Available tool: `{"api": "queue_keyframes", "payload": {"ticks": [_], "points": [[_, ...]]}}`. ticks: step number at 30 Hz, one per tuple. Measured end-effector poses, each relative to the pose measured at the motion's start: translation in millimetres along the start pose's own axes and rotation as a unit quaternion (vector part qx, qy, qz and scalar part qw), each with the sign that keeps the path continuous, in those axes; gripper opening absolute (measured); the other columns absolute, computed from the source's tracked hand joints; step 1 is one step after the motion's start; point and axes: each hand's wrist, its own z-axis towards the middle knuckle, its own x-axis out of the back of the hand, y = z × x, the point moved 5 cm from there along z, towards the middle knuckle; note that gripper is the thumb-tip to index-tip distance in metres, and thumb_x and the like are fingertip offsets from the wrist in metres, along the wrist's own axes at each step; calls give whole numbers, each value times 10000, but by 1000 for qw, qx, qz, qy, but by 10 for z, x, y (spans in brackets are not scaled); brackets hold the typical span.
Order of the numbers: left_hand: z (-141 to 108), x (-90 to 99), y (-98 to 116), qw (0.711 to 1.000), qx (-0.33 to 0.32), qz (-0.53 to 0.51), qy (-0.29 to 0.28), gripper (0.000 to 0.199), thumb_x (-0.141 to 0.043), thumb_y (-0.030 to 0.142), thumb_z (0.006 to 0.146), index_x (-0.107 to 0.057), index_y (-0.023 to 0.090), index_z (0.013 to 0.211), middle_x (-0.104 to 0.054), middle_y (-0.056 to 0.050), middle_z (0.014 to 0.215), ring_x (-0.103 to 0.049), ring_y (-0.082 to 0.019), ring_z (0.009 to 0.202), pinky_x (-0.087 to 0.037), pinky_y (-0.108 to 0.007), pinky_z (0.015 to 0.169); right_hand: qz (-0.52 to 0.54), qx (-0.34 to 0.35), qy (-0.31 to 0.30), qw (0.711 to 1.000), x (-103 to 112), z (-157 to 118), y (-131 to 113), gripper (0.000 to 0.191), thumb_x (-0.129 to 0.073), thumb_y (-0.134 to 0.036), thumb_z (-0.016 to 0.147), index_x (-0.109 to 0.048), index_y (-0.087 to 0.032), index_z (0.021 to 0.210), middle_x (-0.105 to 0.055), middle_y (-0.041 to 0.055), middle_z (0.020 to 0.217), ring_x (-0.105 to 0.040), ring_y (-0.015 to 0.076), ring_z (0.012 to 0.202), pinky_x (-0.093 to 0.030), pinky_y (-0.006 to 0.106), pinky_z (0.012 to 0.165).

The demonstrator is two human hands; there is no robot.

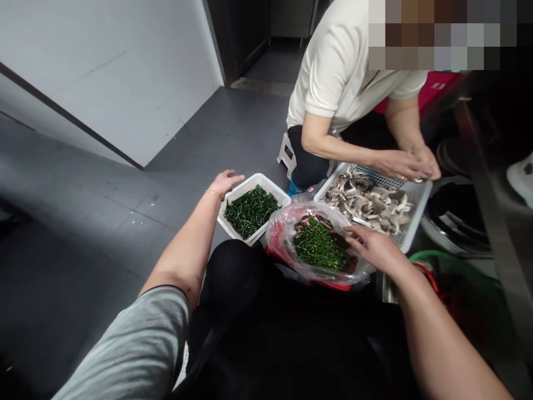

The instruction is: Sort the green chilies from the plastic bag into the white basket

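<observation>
My left hand (227, 182) is at the upper left rim of a white perforated basket (284, 198), its fingers apart and nothing in them. Dark green chopped stems (252, 211) fill that basket. To its right, a clear plastic bag (281, 225) lines a red container (343, 287) and holds lighter green stems with small buds (318, 241). At the bag's right edge is my right hand (366, 244), fingers curved down toward the stems; whether they pinch anything is hidden.
Across from me a seated person (333, 72) works with both hands over a white tray (410, 236) of torn mushrooms (368, 203). A green basket (437, 261) stands at the right. A white partition (125, 66) is at the upper left.
</observation>
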Motion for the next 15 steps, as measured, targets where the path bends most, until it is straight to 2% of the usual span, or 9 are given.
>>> {"api": "queue_keyframes", "payload": {"ticks": [3,5,6,8,11,13,15], "points": [[-214,84,292,996,-58,-65,6,377,-731,318,630,-625,135,943,-663,-128,973,-645,-186,817,-499,-331,726,-6,-11,59,998,130,-4,14,270,-462,-326,873,-691,-222,974,-702,93,978,-655,241,880,-484,334,760],[-453,5,492,987,-104,-122,-2,321,-714,308,659,-629,134,915,-666,-97,893,-646,-161,767,-505,-306,708,9,-14,78,997,171,35,-47,259,-462,-317,878,-698,-212,894,-704,87,930,-649,230,863,-474,324,768],[-588,-92,567,981,-119,-153,-19,313,-707,311,671,-629,137,920,-667,-86,869,-645,-154,753,-508,-296,700,20,-10,79,997,166,75,-100,254,-464,-308,881,-697,-207,877,-704,81,912,-646,220,854,-469,314,772],[-862,-402,639,966,-125,-209,-85,328,-691,334,698,-627,141,955,-674,-79,849,-645,-149,737,-515,-288,692,43,0,61,997,87,202,-233,240,-465,-272,885,-693,-197,885,-706,64,917,-640,197,867,-460,291,793],[-1235,-1045,559,941,-101,-222,-236,369,-660,379,724,-632,138,1002,-690,-84,837,-647,-158,710,-517,-287,669,17,-15,-2,1000,-180,460,-433,226,-473,-229,881,-691,-181,916,-702,64,955,-634,184,884,-454,279,810],[-1410,-1438,426,928,-117,-155,-318,333,-663,374,708,-661,163,966,-693,-58,793,-636,-158,669,-501,-273,628,-37,-21,-47,998,-390,625,-563,243,-467,-255,893,-692,-173,940,-689,97,995,-629,205,924,-458,294,802],[-1479,-1696,260,923,-156,-53,-346,191,-683,334,665,-693,208,808,-669,-17,672,-607,-158,615,-481,-269,615,-78,-13,-91,993,-579,752,-679,267,-480,-314,897,-677,-176,1013,-666,127,1062,-621,229,969,-465,311,796]]}}
